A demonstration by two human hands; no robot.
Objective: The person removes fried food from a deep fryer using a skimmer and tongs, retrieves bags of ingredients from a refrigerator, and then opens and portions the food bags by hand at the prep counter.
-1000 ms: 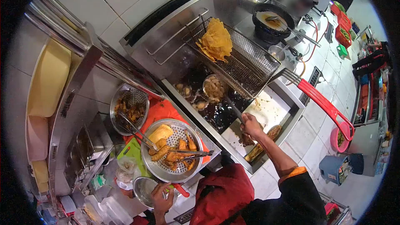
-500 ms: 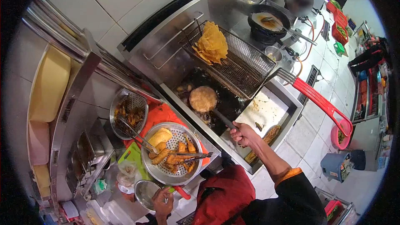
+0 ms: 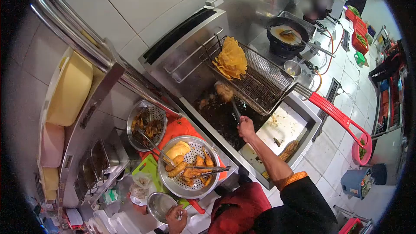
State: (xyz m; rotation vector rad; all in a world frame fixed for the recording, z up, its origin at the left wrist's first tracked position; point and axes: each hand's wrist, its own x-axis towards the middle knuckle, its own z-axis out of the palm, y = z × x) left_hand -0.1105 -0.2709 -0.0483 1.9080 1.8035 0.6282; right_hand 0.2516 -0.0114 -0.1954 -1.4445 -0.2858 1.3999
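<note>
Right hand (image 3: 246, 130) closed firmly around the dark handle of a ladle (image 3: 235, 108), arm reaching over the fryer (image 3: 186, 45). Left hand (image 3: 177, 219) low, fingers curled by the rim of a small metal bowl (image 3: 159, 206); a pale bit shows at the fingertips, can't tell whether it's gripped.

My read on the step: tending food in the hot oil (image 3: 223, 128) with the ladle. Next move calls for a level, steady wrist and clearance from the wire basket (image 3: 271, 82) just beside it; a knock could slop oil.

Ladle status: over the far part of the vat, head near the basket's lower edge. Head looks round and tan-brown, slightly blurred; can't separate metal from contents. Brown lumps (image 3: 203, 102) sit in the oil nearby. Basket carries a stack of crinkled yellow crisps (image 3: 231, 58), well above the oil.
</note>
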